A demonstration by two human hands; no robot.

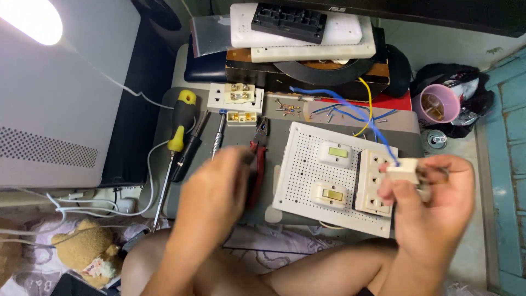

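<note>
Head view: right hand (433, 203) grips a small white plastic switch module (404, 171) (blue wire attached) over the white perforated board (298, 164); left hand (216, 192), blurred, grip unclear, hovers beside red-handled pliers (257, 159).

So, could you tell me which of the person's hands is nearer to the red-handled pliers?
The left. The left hand hovers right beside the red-handled pliers, partly over their handles. The right hand is far off on the other side of the perforated white board, holding a small white part.
</note>
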